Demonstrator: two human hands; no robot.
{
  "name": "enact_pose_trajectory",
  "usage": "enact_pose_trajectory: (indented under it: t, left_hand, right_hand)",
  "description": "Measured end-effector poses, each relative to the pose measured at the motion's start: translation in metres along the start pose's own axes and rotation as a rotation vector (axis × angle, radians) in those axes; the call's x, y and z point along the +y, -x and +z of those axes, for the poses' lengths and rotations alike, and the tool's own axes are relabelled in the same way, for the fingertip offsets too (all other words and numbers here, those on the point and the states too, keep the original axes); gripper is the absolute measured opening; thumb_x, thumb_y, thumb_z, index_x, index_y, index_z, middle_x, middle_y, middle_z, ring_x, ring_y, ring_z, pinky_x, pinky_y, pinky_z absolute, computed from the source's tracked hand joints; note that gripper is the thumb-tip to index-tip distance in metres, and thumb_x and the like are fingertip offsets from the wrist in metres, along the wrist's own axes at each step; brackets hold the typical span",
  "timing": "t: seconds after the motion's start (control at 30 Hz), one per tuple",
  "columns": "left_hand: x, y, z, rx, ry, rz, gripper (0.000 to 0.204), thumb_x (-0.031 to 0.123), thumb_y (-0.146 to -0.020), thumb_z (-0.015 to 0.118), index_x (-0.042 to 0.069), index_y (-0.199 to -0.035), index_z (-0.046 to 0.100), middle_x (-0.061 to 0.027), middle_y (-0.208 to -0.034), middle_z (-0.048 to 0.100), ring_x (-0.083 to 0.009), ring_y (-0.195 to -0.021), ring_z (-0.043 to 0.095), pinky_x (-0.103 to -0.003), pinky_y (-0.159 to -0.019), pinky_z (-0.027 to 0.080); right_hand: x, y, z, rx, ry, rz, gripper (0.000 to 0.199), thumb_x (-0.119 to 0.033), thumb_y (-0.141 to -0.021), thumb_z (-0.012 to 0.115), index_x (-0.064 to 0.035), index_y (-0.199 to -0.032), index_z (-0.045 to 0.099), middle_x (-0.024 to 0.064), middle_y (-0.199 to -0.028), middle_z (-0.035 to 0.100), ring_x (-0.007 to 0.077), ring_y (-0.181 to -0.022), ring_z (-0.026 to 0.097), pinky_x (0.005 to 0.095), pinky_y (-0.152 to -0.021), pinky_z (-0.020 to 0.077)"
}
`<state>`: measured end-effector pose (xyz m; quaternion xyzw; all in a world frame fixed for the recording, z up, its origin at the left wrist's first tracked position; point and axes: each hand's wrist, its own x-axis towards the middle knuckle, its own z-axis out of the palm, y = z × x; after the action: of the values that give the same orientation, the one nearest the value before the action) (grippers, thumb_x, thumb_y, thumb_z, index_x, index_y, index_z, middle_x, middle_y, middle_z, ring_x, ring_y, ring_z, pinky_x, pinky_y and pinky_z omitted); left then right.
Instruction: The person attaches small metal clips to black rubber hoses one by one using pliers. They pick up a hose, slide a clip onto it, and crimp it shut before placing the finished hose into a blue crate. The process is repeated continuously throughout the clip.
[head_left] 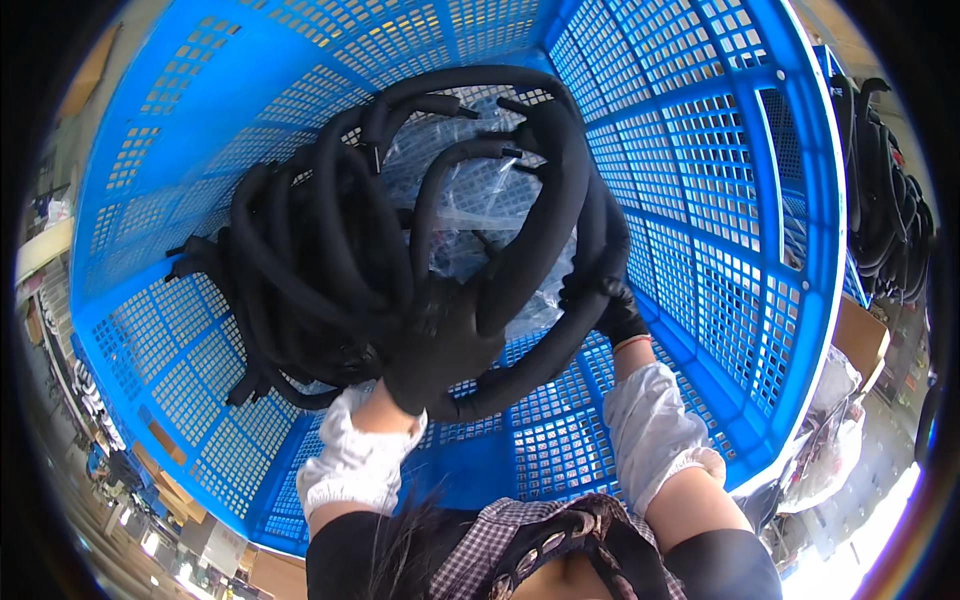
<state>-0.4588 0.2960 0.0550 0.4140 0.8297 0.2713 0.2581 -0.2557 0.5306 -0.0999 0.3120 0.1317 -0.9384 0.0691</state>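
Note:
Thick black foam-covered tubes lie coiled in a deep blue plastic crate. A large bundle (320, 230) fills the left side, and one bent tube (565, 190) arches up on the right. My left hand (440, 345), in a black glove, is closed around the tubes near the middle; its fingertips are lost against the black. At the right, my right hand (618, 308), also black-gloved, has its fingers wrapped round a tube of the right-hand loop. Thin tube ends (500, 153) stick out between the loops. Clear plastic film (475, 195) shows beneath them.
Perforated walls of the crate (670, 150) rise around both arms. Outside to the right hang more black tubes (885, 190), with a cardboard box (858, 340) and clear plastic bags (825, 440) below. White sleeve covers (655, 425) are on my forearms.

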Motion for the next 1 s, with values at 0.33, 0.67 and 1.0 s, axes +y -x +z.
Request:
enact_pose_trajectory:
  t: [0.33, 0.67, 1.0]
  left_hand:
    - [-0.061, 0.117, 0.089, -0.139, -0.035, -0.389, 0.079, 0.036, -0.081, 0.068, 0.004, -0.145, 0.037, -0.0247, -0.140, 0.046, -0.0424, -0.128, 0.044, -0.046, -0.109, 0.034]
    - [-0.122, 0.090, 0.146, -0.402, 0.631, -0.941, 0.077, 0.064, -0.087, 0.057, 0.012, -0.143, 0.045, -0.0096, -0.145, 0.048, -0.0275, -0.136, 0.041, -0.039, -0.114, 0.029]
    - [-0.095, 0.058, 0.082, -0.416, 1.012, -0.911, 0.074, 0.042, -0.082, 0.076, 0.008, -0.140, 0.047, -0.0096, -0.145, 0.048, -0.0237, -0.133, 0.043, -0.035, -0.112, 0.033]
  right_hand:
    - [0.131, -0.024, -0.007, 0.297, -0.098, 0.110, 0.052, -0.031, -0.085, 0.070, -0.0027, -0.126, 0.055, 0.0156, -0.115, 0.065, 0.0287, -0.104, 0.062, 0.0413, -0.100, 0.0472]
    - [0.155, -0.030, -0.011, 0.456, 0.245, 0.380, 0.055, -0.046, -0.090, 0.065, -0.0101, -0.131, 0.057, 0.0109, -0.121, 0.062, 0.0240, -0.112, 0.057, 0.0372, -0.095, 0.0475]
    - [0.094, -0.027, 0.054, 0.389, 0.563, 0.382, 0.058, -0.048, -0.094, 0.060, -0.0080, -0.135, 0.052, 0.0088, -0.128, 0.060, 0.0216, -0.115, 0.056, 0.0322, -0.098, 0.0429]
